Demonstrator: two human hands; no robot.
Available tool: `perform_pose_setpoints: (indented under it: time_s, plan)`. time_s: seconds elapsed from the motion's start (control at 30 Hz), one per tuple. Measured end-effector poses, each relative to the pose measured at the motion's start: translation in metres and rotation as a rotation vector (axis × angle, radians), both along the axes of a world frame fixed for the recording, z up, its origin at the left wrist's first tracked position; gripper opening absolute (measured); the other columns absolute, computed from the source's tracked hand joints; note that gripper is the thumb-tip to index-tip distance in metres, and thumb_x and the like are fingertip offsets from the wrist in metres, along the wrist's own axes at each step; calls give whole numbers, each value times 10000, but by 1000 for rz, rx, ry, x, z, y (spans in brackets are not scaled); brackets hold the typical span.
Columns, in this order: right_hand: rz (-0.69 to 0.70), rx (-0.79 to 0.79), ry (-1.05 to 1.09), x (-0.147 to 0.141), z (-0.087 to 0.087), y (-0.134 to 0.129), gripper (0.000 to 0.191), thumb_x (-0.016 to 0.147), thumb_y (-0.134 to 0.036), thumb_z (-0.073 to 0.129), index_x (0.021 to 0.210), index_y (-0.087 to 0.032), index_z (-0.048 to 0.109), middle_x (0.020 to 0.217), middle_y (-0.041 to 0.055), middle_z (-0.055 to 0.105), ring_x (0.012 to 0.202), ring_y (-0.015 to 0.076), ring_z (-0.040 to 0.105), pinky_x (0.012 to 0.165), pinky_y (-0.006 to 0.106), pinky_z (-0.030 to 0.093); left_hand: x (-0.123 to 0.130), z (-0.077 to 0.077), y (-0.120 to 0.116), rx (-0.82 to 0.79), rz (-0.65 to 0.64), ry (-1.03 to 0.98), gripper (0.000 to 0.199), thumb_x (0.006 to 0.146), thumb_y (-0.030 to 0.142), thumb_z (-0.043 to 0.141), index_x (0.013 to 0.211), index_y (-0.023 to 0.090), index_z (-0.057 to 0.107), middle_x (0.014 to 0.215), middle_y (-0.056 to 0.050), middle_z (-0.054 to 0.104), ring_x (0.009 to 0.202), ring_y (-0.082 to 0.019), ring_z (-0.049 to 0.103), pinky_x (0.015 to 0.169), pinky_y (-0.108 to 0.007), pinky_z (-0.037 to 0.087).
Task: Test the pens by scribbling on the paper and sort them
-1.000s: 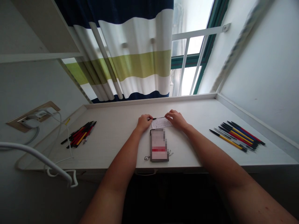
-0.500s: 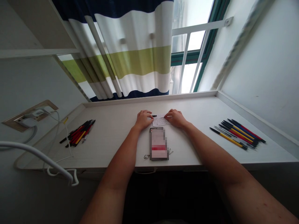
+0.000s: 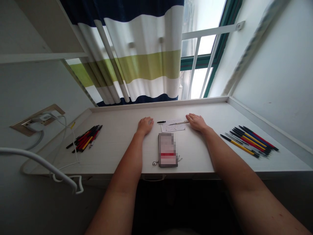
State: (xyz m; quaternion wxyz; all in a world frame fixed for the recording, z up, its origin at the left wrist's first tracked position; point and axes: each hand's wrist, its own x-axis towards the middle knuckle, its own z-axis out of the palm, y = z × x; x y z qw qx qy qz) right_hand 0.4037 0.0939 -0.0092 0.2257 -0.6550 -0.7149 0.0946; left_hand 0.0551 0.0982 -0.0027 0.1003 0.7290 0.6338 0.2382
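Note:
A small sheet of paper covered in writing (image 3: pixel 179 127) lies on the white desk. On its upper part rests a slim pale pen (image 3: pixel 178 123), its dark tip to the left. My right hand (image 3: pixel 197 122) lies open at the pen's right end, fingertips touching or just beside it. To the left of the paper, my left hand (image 3: pixel 145 125) rests on the desk, fingers loosely out and nothing seen in it. A short black pen or cap (image 3: pixel 161 122) sits at the paper's upper left edge. Below the paper is a phone (image 3: pixel 167 143), its screen blurred.
A pile of black, red and yellow pens (image 3: pixel 85 138) is at the left, beside a white cable (image 3: pixel 73 137). At the right, several pens (image 3: pixel 249 140) lie side by side. A raised rim (image 3: pixel 156 104) runs along the desk's back, below a striped curtain (image 3: pixel 149 65).
My hands have moved apart, the left slightly leftward and the right to the right. More of the paper and the pale pen now shows between them. The view has shifted slightly.

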Motion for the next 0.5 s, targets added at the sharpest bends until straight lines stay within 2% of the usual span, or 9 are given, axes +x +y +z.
perform_pose_setpoints:
  time_s: [0.1,0.17,0.23,0.3,0.37,0.5]
  plan:
    - [25,95,19,-5,2,0,470,1051,-464,390,1349,-242,678,1498,146,594,1422,350,494,1182,622,317,5,3,-3,46,-22,-20,379,980,342,536,1294,226,715,1455,-86,639,1401,-276,499,1211,-443,346]
    - [113,173,16,-14,5,-2,395,1020,-414,482,1298,-250,710,1467,123,622,1409,323,506,1211,601,274,16,7,-8,141,-85,-36,340,968,337,573,1248,238,740,1405,-74,671,1377,-271,506,1199,-444,363]
    - [228,201,-13,-26,10,-5,305,988,-355,546,1194,-270,755,1415,90,661,1385,294,527,1233,588,218,34,13,-14,228,-219,-10,297,967,355,600,1197,261,763,1377,-52,686,1377,-268,494,1209,-458,346]
    - [301,180,-63,-38,13,-8,234,962,-302,580,1072,-278,786,1308,72,718,1317,286,577,1227,589,205,54,18,-21,230,-357,59,264,963,374,621,1156,287,779,1355,-33,697,1385,-274,478,1218,-488,319]
    - [340,150,-99,-50,15,-11,208,947,-275,596,1004,-276,796,1199,63,755,1228,285,624,1204,573,241,70,22,-26,204,-426,115,225,960,363,629,1098,302,797,1348,-19,699,1393,-281,462,1226,-509,292]
    - [405,127,-107,-61,17,-15,222,955,-309,589,1007,-287,804,1117,53,773,1138,285,649,1160,531,295,81,24,-29,160,-440,174,192,945,301,632,955,289,823,1238,-24,742,1335,-287,493,1225,-527,273]
